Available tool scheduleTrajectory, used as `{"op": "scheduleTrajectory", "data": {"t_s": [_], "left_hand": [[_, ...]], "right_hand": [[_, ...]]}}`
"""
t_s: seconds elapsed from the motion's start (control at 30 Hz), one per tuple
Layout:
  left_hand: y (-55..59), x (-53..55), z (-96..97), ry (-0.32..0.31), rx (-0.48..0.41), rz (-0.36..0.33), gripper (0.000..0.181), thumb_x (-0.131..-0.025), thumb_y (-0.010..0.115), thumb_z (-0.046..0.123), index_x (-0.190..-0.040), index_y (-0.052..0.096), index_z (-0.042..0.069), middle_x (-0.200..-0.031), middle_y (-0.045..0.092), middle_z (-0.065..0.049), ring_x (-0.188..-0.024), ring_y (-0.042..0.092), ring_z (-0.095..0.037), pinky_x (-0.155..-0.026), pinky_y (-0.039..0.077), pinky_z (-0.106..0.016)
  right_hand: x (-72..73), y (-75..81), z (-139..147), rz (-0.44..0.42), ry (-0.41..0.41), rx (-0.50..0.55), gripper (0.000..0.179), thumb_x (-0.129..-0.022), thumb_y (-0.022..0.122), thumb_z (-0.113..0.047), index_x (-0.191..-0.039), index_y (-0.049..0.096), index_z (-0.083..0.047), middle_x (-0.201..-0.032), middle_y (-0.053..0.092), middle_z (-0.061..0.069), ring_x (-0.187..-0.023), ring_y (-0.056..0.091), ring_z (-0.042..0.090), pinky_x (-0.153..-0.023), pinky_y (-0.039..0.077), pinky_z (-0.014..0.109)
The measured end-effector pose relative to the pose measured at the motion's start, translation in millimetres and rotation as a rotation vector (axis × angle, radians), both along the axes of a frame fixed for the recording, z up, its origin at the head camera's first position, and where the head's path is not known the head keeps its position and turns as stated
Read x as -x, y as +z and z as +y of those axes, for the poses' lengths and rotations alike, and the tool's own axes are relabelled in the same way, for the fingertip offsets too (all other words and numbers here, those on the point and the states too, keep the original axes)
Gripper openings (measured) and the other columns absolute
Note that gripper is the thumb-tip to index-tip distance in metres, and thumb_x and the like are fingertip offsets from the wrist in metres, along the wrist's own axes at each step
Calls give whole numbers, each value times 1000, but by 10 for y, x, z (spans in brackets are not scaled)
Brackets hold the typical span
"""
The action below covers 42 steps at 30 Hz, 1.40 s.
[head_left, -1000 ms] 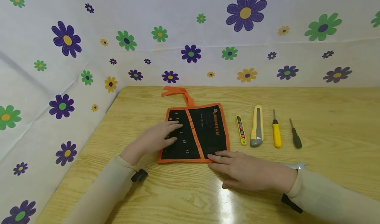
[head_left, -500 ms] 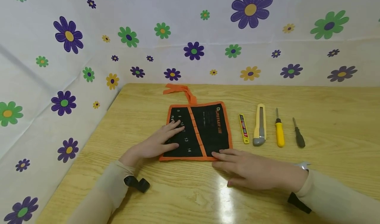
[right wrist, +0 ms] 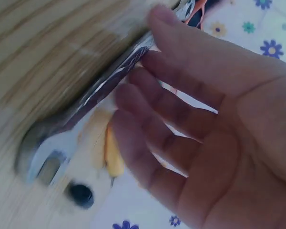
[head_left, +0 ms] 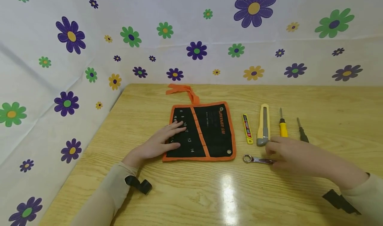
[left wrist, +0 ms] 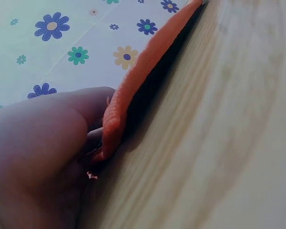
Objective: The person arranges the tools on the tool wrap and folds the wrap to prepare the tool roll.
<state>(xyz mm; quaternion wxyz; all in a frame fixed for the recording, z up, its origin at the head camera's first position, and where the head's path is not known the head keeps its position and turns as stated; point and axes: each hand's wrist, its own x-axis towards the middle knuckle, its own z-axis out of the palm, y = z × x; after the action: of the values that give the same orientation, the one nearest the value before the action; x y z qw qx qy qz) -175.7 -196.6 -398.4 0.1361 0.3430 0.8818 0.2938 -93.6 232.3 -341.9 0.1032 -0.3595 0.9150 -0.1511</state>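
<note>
My left hand (head_left: 157, 143) rests with its fingers extended on the left part of a black tool pouch (head_left: 213, 129) with orange trim and printed size numbers. In the left wrist view the pouch's orange edge (left wrist: 145, 57) is just beyond that hand. A silver combination wrench (head_left: 258, 160) lies to the right of the pouch's lower corner. My right hand (head_left: 302, 157) is over the wrench's open end, thumb on the near side and fingers on the far side. The right wrist view shows the wrench's shaft (right wrist: 105, 86) by the loosely bent fingers, without a closed grip.
In a row right of the pouch lie a yellow blade case (head_left: 247, 129), a utility knife (head_left: 264, 126), a yellow-handled screwdriver (head_left: 282, 126) and a dark screwdriver (head_left: 302, 132). An orange tie strap (head_left: 192, 96) trails behind the pouch. A flowered cloth (head_left: 179, 26) stands behind the wooden table (head_left: 185, 192).
My right hand has left the pouch's lower right corner and moved right to the wrench, uncovering the corner eyelet and the wrench's ring end. My left hand has stayed on the pouch.
</note>
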Motion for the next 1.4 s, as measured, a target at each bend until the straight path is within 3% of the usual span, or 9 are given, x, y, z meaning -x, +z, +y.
{"op": "scheduleTrajectory", "data": {"t_s": [0.17, 0.3, 0.43, 0.7, 0.83, 1.0, 1.23, 1.4], "left_hand": [[-9, 14, 1, -1, -3, 10, 58, -97, 56, 35, -150, 34, 24, -158, 17, 6, -145, 7, -16, -112, 13, -52], [-11, 14, 1, -8, -22, 16, 58, -97, 56, 35, -149, 36, 21, -158, 19, 3, -145, 8, -19, -112, 14, -54], [-14, 14, -4, -11, -26, 18, 58, -97, 57, 35, -149, 36, 21, -157, 20, 2, -145, 9, -19, -111, 14, -54], [5, 9, 0, -6, -9, 6, 58, -97, 57, 34, -149, 35, 22, -158, 18, 4, -145, 8, -17, -112, 12, -53], [4, 6, 1, -10, -19, 14, 58, -97, 56, 34, -149, 36, 22, -158, 19, 2, -145, 9, -18, -112, 13, -53], [3, 3, -2, -10, -32, 14, 58, -97, 56, 35, -149, 36, 21, -158, 19, 2, -145, 9, -21, -111, 13, -55], [4, 2, -3, -12, -30, 18, 57, -97, 56, 34, -149, 36, 21, -158, 20, 2, -145, 10, -20, -111, 14, -55], [13, 0, -6, -8, -25, 18, 58, -97, 56, 35, -149, 36, 21, -157, 20, 2, -144, 11, -20, -111, 14, -55]], "right_hand": [[-2, -73, 265, -206, -94, -61, 24, -77, 78, -12, -87, 58, -21, -78, 46, -10, -69, 39, 6, -57, 36, 24], [-2, -90, 407, -225, -135, -67, 26, -77, 78, -11, -82, 55, -19, -76, 43, -8, -67, 38, 6, -56, 34, 24], [0, -96, 472, -238, -97, -38, 25, -80, 76, -13, -77, 52, -21, -71, 42, -11, -63, 37, 2, -53, 33, 22], [-36, -148, 487, -233, -108, -83, 26, -81, 71, -15, -77, 46, -20, -69, 38, -9, -60, 34, 2, -50, 30, 22], [-11, -168, 530, -231, -73, 15, 25, -85, 69, -10, -81, 46, -20, -69, 40, -12, -60, 36, -1, -50, 32, 22], [21, -175, 552, -165, -3, 150, 20, -89, 65, -3, -100, 58, -18, -86, 53, -17, -73, 45, -3, -57, 44, 22], [19, -76, 462, -95, -155, 238, 20, -92, 57, 4, -100, 60, -14, -90, 58, -10, -81, 52, 2, -65, 49, 25], [-4, 5, 440, -74, -221, 340, 22, -94, 53, 5, -101, 63, -13, -85, 57, -7, -68, 48, 8, -54, 41, 24]]}}
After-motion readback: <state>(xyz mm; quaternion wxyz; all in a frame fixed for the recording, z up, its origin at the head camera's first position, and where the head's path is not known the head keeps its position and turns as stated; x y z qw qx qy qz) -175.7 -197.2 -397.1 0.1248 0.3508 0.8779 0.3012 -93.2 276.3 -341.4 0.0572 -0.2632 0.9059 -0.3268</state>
